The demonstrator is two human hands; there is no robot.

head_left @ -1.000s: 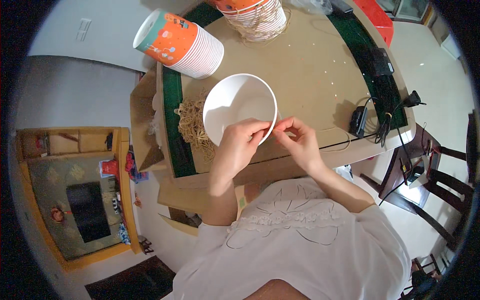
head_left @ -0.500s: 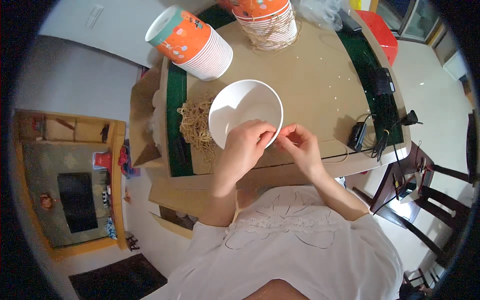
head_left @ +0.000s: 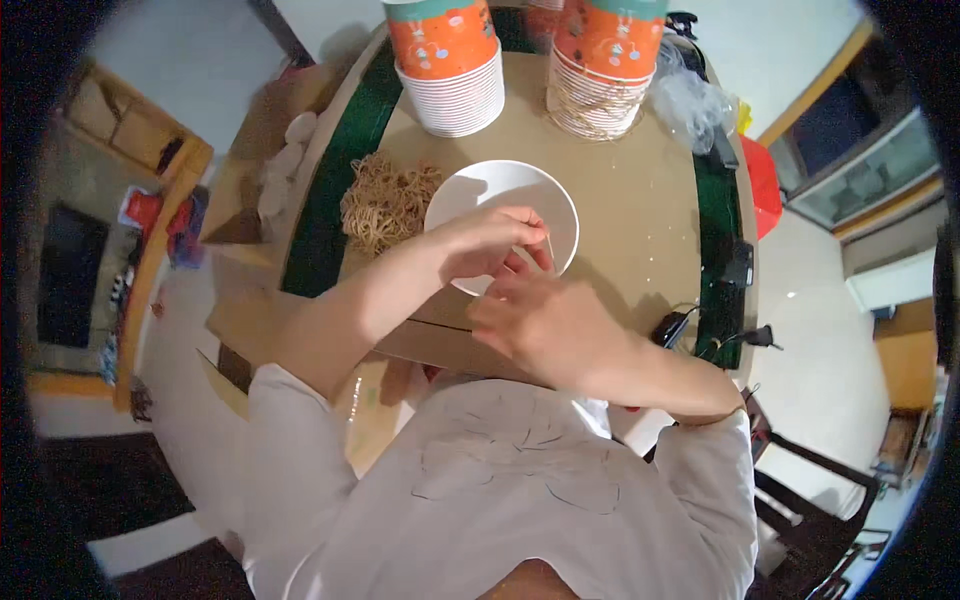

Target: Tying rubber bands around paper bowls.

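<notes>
A white paper bucket (head_left: 502, 182) stands with its mouth up on the brown tabletop. My left hand (head_left: 490, 240) is over its near part, thumb and finger pinched on a thin pale string (head_left: 550, 243) by the near right rim. Just below it, my right hand (head_left: 545, 318) is closed with curled fingers, partly smeared by motion. What the right fingers hold, if anything, is hidden. Left of the bucket lies a loose heap of tan string (head_left: 388, 203).
Behind stand two stacks of orange-and-teal paper buckets, a left stack (head_left: 450, 85) and a right stack (head_left: 605, 80) with string draped around it. A clear plastic bag (head_left: 692, 105) lies at the back right. Black adapters (head_left: 738, 264) and cables line the right edge.
My right hand has come left and nearer to me, below the left hand. My left hand has risen slightly over the bucket. The view has turned and shifted.
</notes>
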